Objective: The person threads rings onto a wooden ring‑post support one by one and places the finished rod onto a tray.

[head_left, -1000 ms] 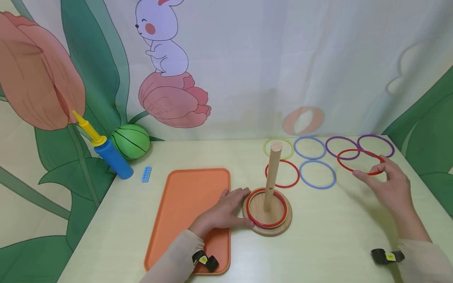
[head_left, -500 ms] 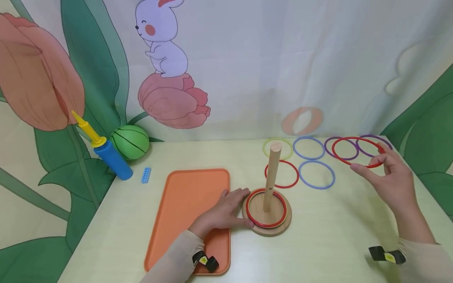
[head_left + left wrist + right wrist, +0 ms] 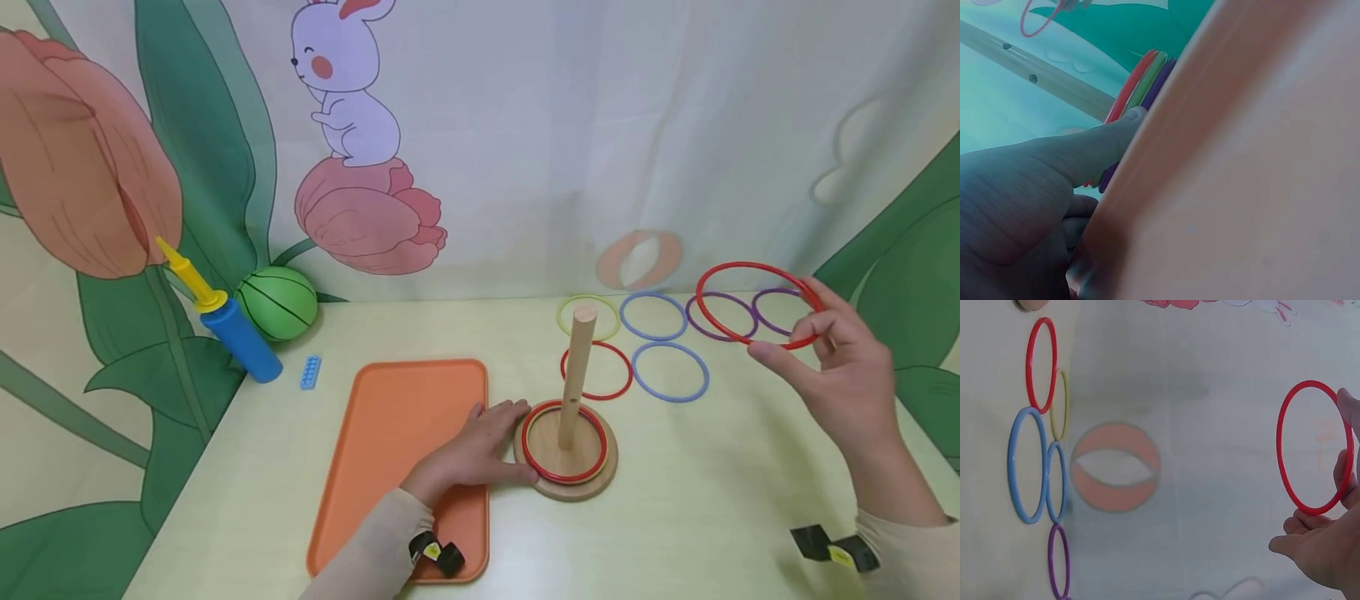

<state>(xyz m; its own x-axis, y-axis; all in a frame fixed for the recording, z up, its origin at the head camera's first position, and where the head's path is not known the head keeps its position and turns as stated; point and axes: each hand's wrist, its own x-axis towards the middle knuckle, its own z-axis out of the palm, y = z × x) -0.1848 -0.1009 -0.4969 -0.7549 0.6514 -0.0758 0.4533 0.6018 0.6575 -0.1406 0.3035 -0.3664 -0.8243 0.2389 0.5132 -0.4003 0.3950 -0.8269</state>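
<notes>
In the head view, my right hand [image 3: 847, 375] pinches a red ring [image 3: 738, 265] between thumb and fingers, raised and tilted above the far right of the table. The right wrist view shows the same ring [image 3: 1280, 447] from the side. Fairly straight, spread fingers and thumb of my left hand [image 3: 480, 450] touch the left rim of a round wooden base [image 3: 566, 493]. An upright wooden peg [image 3: 577, 367] rises from this base. Around its foot lie stacked rings: red [image 3: 1124, 94], green [image 3: 1147, 82] and purple [image 3: 1160, 82] in the left wrist view.
Beyond the peg lie a red ring [image 3: 632, 371], two blue rings, one nearer [image 3: 675, 401], a yellow-green ring [image 3: 558, 317] and two purple rings. An orange tray [image 3: 405, 433] lies under my left forearm. Farther left are a blue brick [image 3: 311, 372], green ball [image 3: 277, 304] and hand pump [image 3: 240, 342].
My right hand has raised the red ring off the area near the purple rings, tilting it more upright and shifting it slightly left. The left hand stays at the wooden base.
</notes>
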